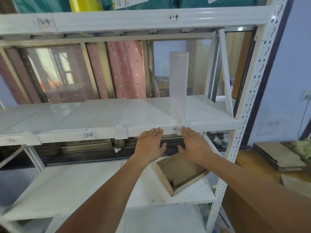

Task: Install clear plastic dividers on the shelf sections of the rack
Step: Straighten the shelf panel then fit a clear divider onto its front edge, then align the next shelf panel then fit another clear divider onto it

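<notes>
Flat, released hands, left [150,145] and right [195,145], flank an upright clear plastic divider [178,84]; glossy white shelf [101,113].

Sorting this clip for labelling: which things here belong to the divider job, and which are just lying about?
Job: clear divider, middle shelf, left hand, right hand.
Lying about: cardboard box, yellow tape roll, teal packages, bottle.

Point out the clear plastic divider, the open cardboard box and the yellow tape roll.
clear plastic divider [178,76], head view, upright panel's middle.
cardboard box [180,172], head view, inside floor.
yellow tape roll [85,5], head view, outer side.
</notes>
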